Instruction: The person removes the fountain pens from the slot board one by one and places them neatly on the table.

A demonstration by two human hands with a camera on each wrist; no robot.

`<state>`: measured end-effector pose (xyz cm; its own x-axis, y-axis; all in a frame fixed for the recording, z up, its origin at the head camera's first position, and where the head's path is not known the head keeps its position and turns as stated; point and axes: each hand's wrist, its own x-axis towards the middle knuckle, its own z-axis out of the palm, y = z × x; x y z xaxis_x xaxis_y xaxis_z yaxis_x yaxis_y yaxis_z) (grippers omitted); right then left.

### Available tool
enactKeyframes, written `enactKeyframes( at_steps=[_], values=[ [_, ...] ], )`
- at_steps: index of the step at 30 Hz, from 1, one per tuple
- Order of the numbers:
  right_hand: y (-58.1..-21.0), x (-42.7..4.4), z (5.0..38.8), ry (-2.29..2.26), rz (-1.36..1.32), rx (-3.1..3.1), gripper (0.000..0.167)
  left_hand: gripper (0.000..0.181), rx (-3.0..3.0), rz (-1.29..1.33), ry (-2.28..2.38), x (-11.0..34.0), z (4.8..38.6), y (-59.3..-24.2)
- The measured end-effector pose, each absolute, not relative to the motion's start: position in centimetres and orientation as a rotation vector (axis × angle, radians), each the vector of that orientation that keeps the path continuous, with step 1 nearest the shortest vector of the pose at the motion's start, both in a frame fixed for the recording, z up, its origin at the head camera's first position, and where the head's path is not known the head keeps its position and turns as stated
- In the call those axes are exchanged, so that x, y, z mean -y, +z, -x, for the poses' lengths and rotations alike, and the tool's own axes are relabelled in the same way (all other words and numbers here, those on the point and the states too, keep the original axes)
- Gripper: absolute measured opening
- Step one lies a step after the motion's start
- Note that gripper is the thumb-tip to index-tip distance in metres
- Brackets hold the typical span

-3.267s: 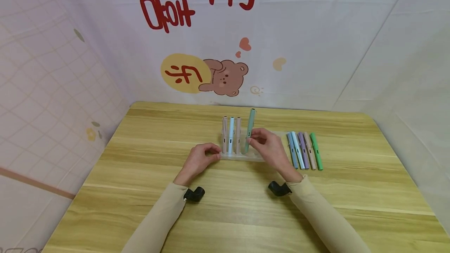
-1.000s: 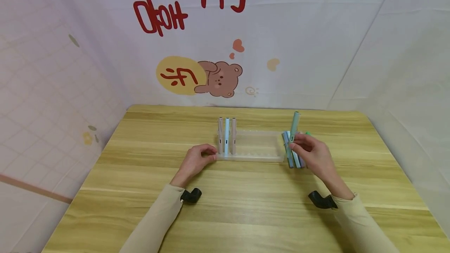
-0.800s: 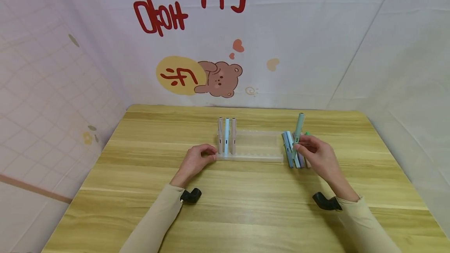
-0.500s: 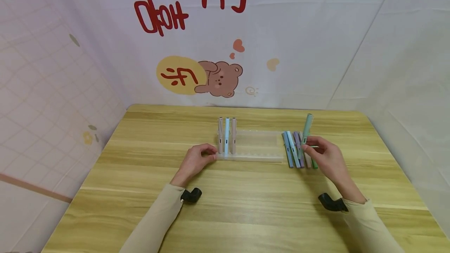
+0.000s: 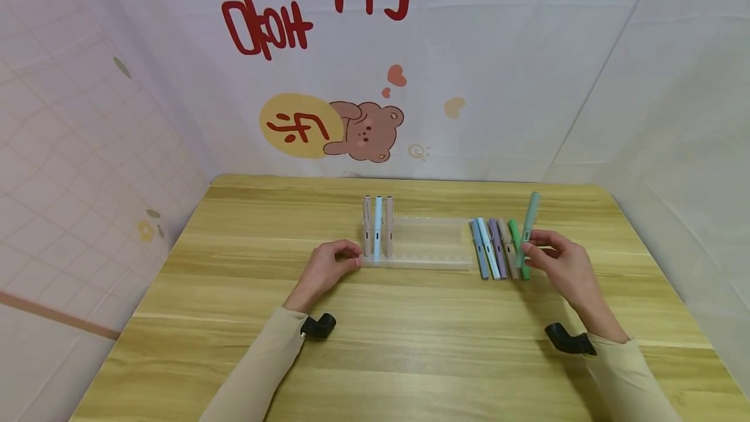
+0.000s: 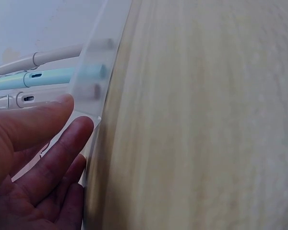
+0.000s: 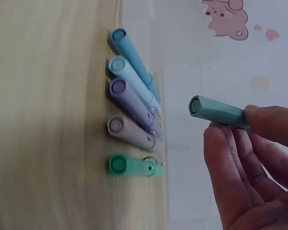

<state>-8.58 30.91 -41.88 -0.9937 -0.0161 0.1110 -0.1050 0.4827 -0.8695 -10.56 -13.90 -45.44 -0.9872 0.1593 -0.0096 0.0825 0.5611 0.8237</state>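
Observation:
My left hand (image 5: pixel 329 268) grips the left end of a clear pen rack (image 5: pixel 428 264) between thumb and fingers; its corner shows by the fingertips in the left wrist view. In the rack's left part stand two pinkish-beige pens (image 5: pixel 389 226) with a light blue pen (image 5: pixel 378 226) between them. My right hand (image 5: pixel 562 269) pinches a sage-green pen (image 5: pixel 532 212) and holds it nearly upright over the right end of a row of lying pens. In the right wrist view this pen (image 7: pixel 218 111) is apart from the bright green pen (image 7: pixel 129 165).
Right of the rack lie a blue pen (image 5: pixel 479 249), a pale blue pen (image 5: pixel 488 249), a purple pen (image 5: pixel 498 249) and a beige pen (image 5: pixel 508 249), side by side on the wooden table (image 5: pixel 398 357). A printed cloth (image 5: pixel 498 51) hangs behind the table.
The sage-green pen has left the rack in my right hand and moved right, across the lying pens to beside the bright green one. My left hand stays at the rack's left end.

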Motion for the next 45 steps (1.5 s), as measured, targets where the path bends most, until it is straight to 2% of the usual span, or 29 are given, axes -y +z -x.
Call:
enactKeyframes(
  at_steps=[10,17,45],
  values=[
    [-42.0,-32.7,8.8,1.286,-0.055,2.787,0.048,0.011,-2.703,-0.215,1.419,13.9,10.7,-45.4],
    [-42.4,-33.4,8.9,1.403,-0.068,2.859,0.054,0.011,-2.7,-0.191,1.413,14.0,10.6,-45.6],
    [-43.3,-35.5,11.2,1.474,-0.051,3.09,0.053,0.011,-2.692,-0.196,1.448,13.9,10.6,-45.9]
  ],
)
